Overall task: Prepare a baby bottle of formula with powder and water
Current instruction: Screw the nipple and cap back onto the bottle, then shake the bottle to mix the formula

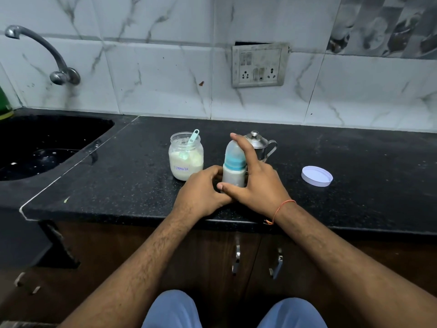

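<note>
A small baby bottle with a blue collar and a clear cap stands upright on the black counter, holding milky liquid. My left hand wraps its base from the left. My right hand holds it from the right, with the index finger laid over the cap and the thumb across the front of the base. An open glass jar labelled "Formula" stands just left of the bottle, partly filled with pale powder, with a light green scoop sticking out of it.
A small steel lidded jug stands right behind the bottle. The jar's white lid lies to the right on the counter. A black sink and tap are at the left. A wall socket sits above.
</note>
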